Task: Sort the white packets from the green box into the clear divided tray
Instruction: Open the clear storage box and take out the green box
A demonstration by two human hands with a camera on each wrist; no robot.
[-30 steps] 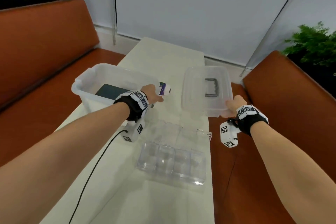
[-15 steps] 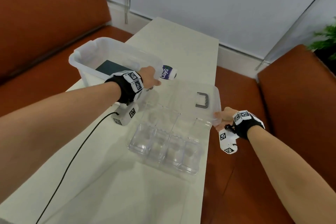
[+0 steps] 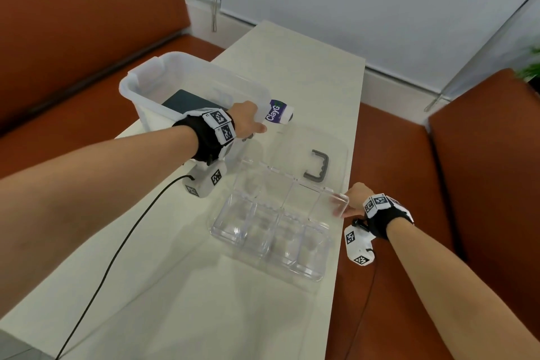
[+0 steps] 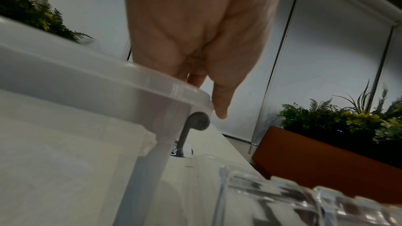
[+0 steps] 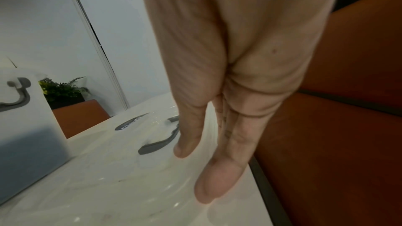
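A dark green box (image 3: 187, 102) lies flat inside a translucent bin (image 3: 152, 67) on the table's left side; no white packets show. My left hand (image 3: 248, 123) grips the bin's near right corner, thumb outside the rim (image 4: 108, 75) and fingers inside. The clear divided tray (image 3: 268, 231) sits in front of me with nothing in its compartments. Just behind it the bin's clear lid (image 3: 304, 140) with a grey handle (image 3: 318, 168) lies on the table. My right hand (image 3: 355, 199) pinches the lid's near right corner, thumb on top of the lid (image 5: 130, 169).
A white bottle with a purple label (image 3: 279, 112) lies beyond my left hand, beside the bin. A black cable (image 3: 117, 251) crosses the pale table (image 3: 292, 61). Orange benches (image 3: 409, 155) flank the table, and the tray and lid reach its right edge.
My right hand has brought the lid down from the air onto the table behind the tray. My left hand has stayed on the bin's corner.
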